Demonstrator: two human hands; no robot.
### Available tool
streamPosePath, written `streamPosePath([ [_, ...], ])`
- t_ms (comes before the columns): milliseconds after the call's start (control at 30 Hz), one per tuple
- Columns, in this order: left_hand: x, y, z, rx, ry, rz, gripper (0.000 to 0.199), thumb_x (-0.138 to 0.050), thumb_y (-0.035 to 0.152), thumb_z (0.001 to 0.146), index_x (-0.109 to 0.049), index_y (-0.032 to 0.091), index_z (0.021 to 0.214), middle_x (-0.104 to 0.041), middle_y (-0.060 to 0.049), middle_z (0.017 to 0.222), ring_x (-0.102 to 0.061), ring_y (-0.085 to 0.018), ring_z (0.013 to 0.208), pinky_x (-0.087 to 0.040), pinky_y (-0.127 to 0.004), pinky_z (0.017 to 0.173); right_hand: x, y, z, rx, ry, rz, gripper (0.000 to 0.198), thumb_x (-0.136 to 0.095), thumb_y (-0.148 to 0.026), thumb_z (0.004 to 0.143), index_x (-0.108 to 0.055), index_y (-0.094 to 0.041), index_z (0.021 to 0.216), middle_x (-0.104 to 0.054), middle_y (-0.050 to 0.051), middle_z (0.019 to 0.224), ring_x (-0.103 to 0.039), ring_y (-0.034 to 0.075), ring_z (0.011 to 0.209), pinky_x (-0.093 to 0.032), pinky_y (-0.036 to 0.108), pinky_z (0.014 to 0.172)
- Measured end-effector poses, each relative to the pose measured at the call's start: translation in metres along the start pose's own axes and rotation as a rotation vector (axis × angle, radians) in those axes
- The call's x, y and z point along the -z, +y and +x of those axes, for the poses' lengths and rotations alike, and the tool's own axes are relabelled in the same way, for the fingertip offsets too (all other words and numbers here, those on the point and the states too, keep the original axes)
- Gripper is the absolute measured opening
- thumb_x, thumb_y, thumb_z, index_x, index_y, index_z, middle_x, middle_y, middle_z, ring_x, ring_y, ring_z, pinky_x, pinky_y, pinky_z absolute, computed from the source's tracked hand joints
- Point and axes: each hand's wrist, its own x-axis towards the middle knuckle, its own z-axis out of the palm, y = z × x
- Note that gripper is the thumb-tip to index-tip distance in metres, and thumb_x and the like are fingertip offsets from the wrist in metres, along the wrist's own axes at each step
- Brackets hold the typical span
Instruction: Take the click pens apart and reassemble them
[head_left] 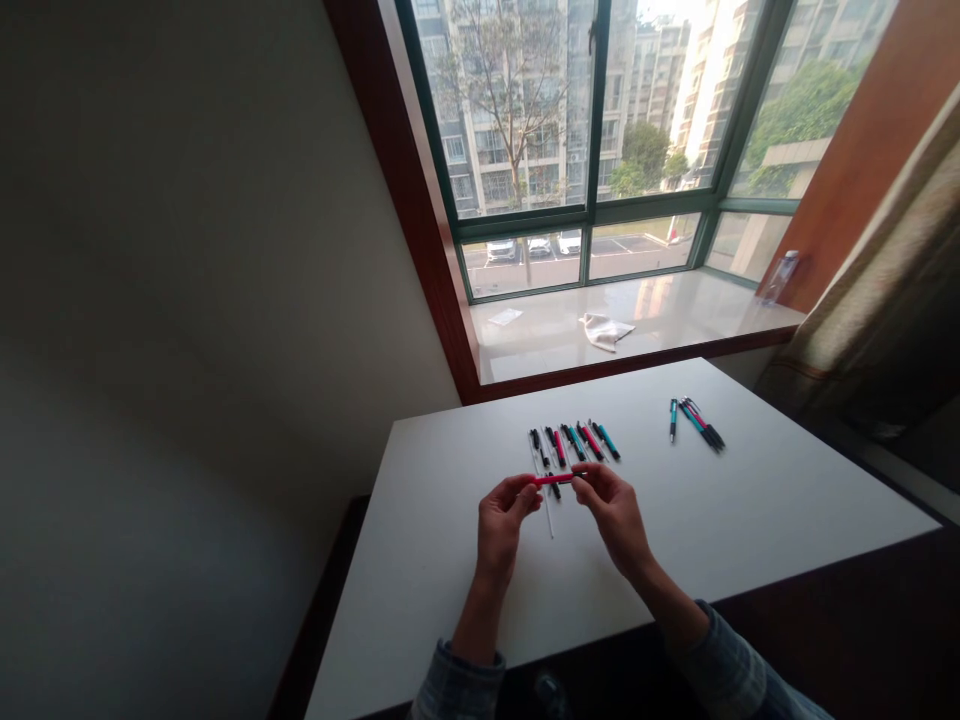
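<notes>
The left hand [504, 520] and right hand [611, 508] were raised just above the white table [750, 510], each pinching one end of a red pen [556, 479] held level between them; a thin white refill [550, 515] lay on the table beneath; beyond lay a row of red, teal and black pens [574, 442]; three more pens [696, 420] lay well apart to the right; farther off, a cloth [604, 330] rested on the windowsill [675, 305].
</notes>
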Motion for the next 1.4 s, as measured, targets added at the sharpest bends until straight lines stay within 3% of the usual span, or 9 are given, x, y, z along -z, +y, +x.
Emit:
streamPosePath([
  [167, -0.006, 0.006, -0.006, 0.138, -0.162, -0.029, 0.034, -0.091, 0.033, 0.071, -0.078, 0.013, 0.095, -0.08, -0.011, 0.091, -0.072, -0.018, 0.077, -0.058, -0.029, 0.078, -0.001, -0.016, 0.013, 0.013, -0.041, 0.082, 0.037, -0.079, -0.046, 0.083, -0.075, -0.02, 0.109, -0.073, 0.006, 0.091, -0.064, 0.02, 0.08, -0.055, 0.033, 0.074],
  [333, -0.008, 0.011, -0.008, 0.171, -0.123, -0.085, 0.037, -0.093, 0.033, 0.068, -0.077, 0.014, 0.094, -0.079, -0.009, 0.09, -0.071, -0.015, 0.073, -0.056, -0.027, 0.074, -0.005, -0.031, 0.017, 0.089, -0.117, -0.029, 0.034, -0.075, -0.046, 0.086, -0.072, -0.02, 0.108, -0.073, 0.007, 0.091, -0.067, 0.022, 0.082, -0.057, 0.035, 0.074],
  [433, -0.007, 0.01, -0.007, 0.164, -0.056, -0.069, 0.039, -0.094, 0.035, 0.066, -0.076, 0.013, 0.093, -0.078, -0.009, 0.089, -0.07, -0.015, 0.073, -0.056, -0.027, 0.075, 0.005, -0.028, 0.017, 0.146, -0.04, -0.089, 0.027, -0.069, -0.045, 0.089, -0.067, -0.02, 0.101, -0.071, 0.005, 0.088, -0.066, 0.02, 0.078, -0.057, 0.033, 0.071],
  [567, -0.005, 0.006, -0.005, 0.141, 0.0, -0.048, 0.04, -0.092, 0.036, 0.068, -0.074, 0.013, 0.095, -0.078, -0.009, 0.09, -0.07, -0.015, 0.074, -0.057, -0.028, 0.076, 0.03, -0.01, 0.01, 0.174, 0.054, -0.338, 0.022, -0.067, -0.042, 0.089, -0.06, -0.021, 0.09, -0.069, 0.004, 0.084, -0.067, 0.021, 0.078, -0.057, 0.033, 0.073],
  [733, -0.005, 0.004, -0.003, 0.107, -0.003, 0.006, 0.039, -0.09, 0.038, 0.069, -0.074, 0.013, 0.095, -0.076, -0.008, 0.087, -0.069, -0.015, 0.072, -0.056, -0.028, 0.073, 0.051, 0.016, -0.008, 0.179, -0.045, -0.726, 0.018, -0.063, -0.041, 0.092, -0.06, -0.023, 0.089, -0.067, 0.001, 0.073, -0.062, 0.019, 0.061, -0.048, 0.031, 0.061],
  [967, -0.002, -0.001, 0.0, 0.012, 0.017, 0.152, 0.034, -0.085, 0.04, 0.075, -0.075, 0.014, 0.095, -0.076, -0.007, 0.086, -0.069, -0.017, 0.076, -0.056, -0.03, 0.077, 0.049, 0.024, -0.014, 0.225, -0.159, -1.017, 0.015, -0.061, -0.037, 0.095, -0.067, -0.024, 0.093, -0.065, 0.002, 0.069, -0.062, 0.021, 0.062, -0.043, 0.031, 0.062],
  [1200, 0.001, -0.003, 0.001, -0.054, 0.014, 0.259, 0.033, -0.081, 0.043, 0.079, -0.076, 0.015, 0.095, -0.075, -0.007, 0.088, -0.067, -0.019, 0.079, -0.054, -0.03, 0.075, 0.042, 0.016, -0.006, 0.266, -0.222, -0.938, 0.015, -0.06, -0.032, 0.096, -0.07, -0.023, 0.103, -0.072, 0.008, 0.091, -0.066, 0.025, 0.082, -0.051, 0.036, 0.073],
  [1400, 0.001, -0.003, 0.002, -0.089, 0.03, 0.297, 0.03, -0.081, 0.043, 0.078, -0.077, 0.016, 0.092, -0.076, -0.006, 0.087, -0.065, -0.017, 0.075, -0.052, -0.028, 0.072, 0.028, 0.013, -0.007, 0.244, -0.263, -0.874, 0.025, -0.06, -0.022, 0.093, -0.073, -0.022, 0.114, -0.074, 0.008, 0.095, -0.068, 0.025, 0.084, -0.054, 0.035, 0.076],
])
